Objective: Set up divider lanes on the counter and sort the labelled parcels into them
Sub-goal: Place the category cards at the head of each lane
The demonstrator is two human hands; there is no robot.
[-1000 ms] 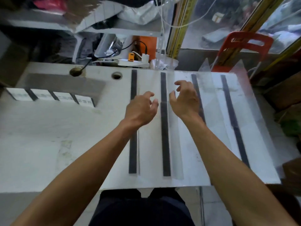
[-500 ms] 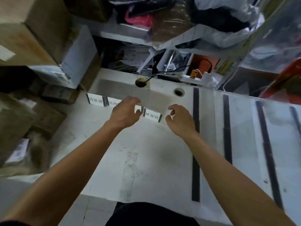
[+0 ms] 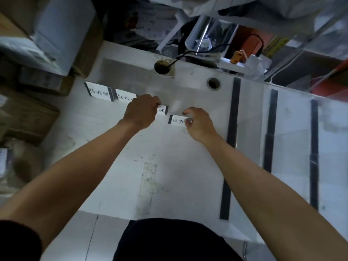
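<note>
Lane-labelling step: left hand (image 3: 140, 112) pinches third label card (image 3: 162, 109), right hand (image 3: 197, 123) pinches fourth label card (image 3: 177, 121), both on worktop (image 3: 169, 166) left of divider strips (image 3: 232, 117); next likely carry cards to lanes

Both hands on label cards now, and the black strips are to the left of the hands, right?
Not quite. The head view shows the black strips to the right of the hands, not the left. The rest holds: left hand and right hand are each at a label card.
</note>
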